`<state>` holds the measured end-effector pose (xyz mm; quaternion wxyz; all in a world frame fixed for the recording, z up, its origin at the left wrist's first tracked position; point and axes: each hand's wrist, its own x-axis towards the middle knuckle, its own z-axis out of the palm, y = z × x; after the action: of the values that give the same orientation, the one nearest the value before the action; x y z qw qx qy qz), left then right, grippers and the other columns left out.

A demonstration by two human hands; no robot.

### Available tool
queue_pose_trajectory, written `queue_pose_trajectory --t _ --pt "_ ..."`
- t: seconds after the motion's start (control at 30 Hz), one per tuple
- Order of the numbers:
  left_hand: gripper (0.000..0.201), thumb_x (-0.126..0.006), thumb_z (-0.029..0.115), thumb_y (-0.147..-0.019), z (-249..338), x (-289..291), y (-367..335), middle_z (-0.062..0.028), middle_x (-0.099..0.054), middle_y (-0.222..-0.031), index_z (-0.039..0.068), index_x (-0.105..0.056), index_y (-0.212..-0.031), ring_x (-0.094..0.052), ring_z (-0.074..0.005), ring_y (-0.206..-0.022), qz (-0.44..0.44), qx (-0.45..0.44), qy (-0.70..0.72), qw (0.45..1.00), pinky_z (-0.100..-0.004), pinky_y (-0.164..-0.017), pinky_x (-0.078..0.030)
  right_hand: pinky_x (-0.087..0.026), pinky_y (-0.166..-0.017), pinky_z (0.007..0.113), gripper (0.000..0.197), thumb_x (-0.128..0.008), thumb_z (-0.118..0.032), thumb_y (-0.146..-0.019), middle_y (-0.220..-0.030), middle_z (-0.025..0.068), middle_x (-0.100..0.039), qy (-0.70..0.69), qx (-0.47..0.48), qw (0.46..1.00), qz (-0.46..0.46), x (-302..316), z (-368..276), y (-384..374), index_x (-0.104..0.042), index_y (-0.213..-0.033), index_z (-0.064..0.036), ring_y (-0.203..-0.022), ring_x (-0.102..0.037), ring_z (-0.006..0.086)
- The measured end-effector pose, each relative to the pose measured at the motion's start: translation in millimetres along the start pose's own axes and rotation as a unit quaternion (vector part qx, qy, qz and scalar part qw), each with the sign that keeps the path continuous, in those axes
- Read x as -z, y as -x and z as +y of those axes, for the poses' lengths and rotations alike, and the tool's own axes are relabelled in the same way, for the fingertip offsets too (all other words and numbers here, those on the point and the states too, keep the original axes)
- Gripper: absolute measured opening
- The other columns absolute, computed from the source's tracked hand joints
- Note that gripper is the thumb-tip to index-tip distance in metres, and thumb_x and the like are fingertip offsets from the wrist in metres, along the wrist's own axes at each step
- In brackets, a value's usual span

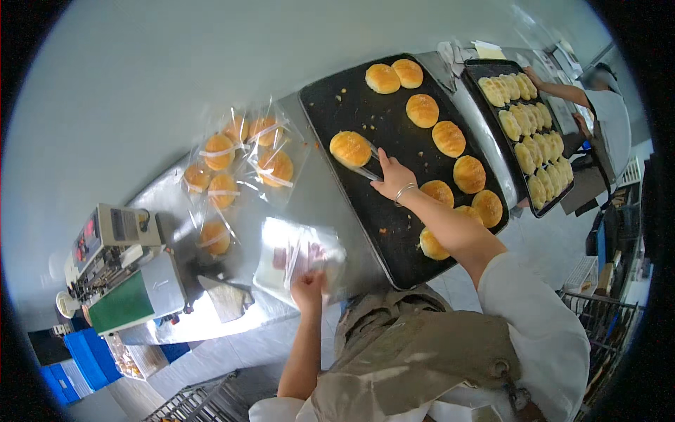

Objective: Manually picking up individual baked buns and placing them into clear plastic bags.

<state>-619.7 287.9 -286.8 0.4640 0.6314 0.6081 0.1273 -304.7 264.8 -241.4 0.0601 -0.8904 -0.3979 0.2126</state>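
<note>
My right hand [395, 177] is closed around a pair of metal tongs [367, 173], whose arms reach to either side of a golden round bun [349, 148] over the black baking tray [351, 211]. Whether the bun is lifted off the tray I cannot tell. At the table's near edge, my left hand [308, 288] pinches the edge of a clear plastic bag [301, 261] on a stack of such bags [269, 274]. More golden buns [448, 138] lie along the tray's far and right sides, a few partly hidden by my right forearm.
Bagged buns [222, 190] lie on the metal table [309, 190] at left. Beyond them stands a machine with a green belt [121, 307]. A folded cloth [226, 299] lies near the edge. At right, another person [610, 126] reaches to a second tray [496, 133] of pale buns.
</note>
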Motion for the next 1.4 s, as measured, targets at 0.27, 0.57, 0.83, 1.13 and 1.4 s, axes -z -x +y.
queue_pose_trajectory --t 0.27,0.57,0.83,1.13,1.4 --pt "0.018 -0.058 0.013 -0.078 -21 5 -15 -0.0088 -0.059 -0.071 -0.005 -0.058 -0.08 -0.052 -0.013 -0.062 0.016 -0.019 0.07 0.997 -0.026 -0.057 -0.042 -0.047 -0.066 0.039 0.077 -0.058 -0.033 -0.07 -0.1 0.016 -0.05 0.044 0.273 0.938 -0.21 16 -48 146 -0.019 -0.131 -0.0089 -0.082 -0.056 0.0299" --pt "0.007 -0.053 0.005 -0.075 71 28 48 -0.0241 -0.048 -0.112 0.0 -0.05 -0.077 -0.038 -0.0386 -0.114 -0.002 -0.342 -0.021 0.939 -0.0433 -0.094 -0.029 -0.048 -0.066 0.037 0.073 -0.057 -0.018 -0.068 -0.105 0.0208 -0.048 0.065 0.224 0.951 -0.202 -2 -102 153 -0.022 -0.13 -0.0033 -0.083 -0.057 0.0312" --pt "0.012 -0.049 0.016 -0.084 105 114 -52 0.0034 -0.04 -0.057 0.007 -0.048 -0.075 -0.034 -0.005 -0.049 0.273 -0.127 0.301 0.905 -0.0198 -0.041 -0.026 -0.047 -0.058 0.044 0.062 -0.056 -0.016 -0.067 -0.092 0.0212 -0.054 0.019 0.184 0.979 -0.083 91 -63 130 -0.029 -0.121 -0.0049 -0.073 -0.059 0.0342" --pt "0.018 -0.061 0.015 -0.068 39 13 -19 -0.0099 -0.059 -0.089 0.005 -0.06 -0.083 -0.054 -0.0247 -0.085 0.034 -0.288 -0.149 0.945 -0.0344 -0.075 -0.042 -0.047 -0.073 0.034 0.071 -0.06 -0.039 -0.065 -0.098 0.0164 -0.059 0.146 -0.134 0.974 -0.107 120 129 -45 -0.038 -0.117 0.0034 -0.091 -0.058 0.0272" --pt "0.023 -0.059 0.013 -0.071 -14 -8 19 -0.0121 -0.054 -0.095 0.006 -0.058 -0.093 -0.053 -0.0284 -0.081 0.017 -0.326 -0.252 0.911 -0.0367 -0.069 -0.044 -0.046 -0.077 0.037 0.075 -0.062 -0.025 -0.065 -0.105 0.0186 -0.051 0.191 0.057 0.975 -0.103 78 28 -13 -0.025 -0.126 -0.0013 -0.094 -0.054 0.0298"
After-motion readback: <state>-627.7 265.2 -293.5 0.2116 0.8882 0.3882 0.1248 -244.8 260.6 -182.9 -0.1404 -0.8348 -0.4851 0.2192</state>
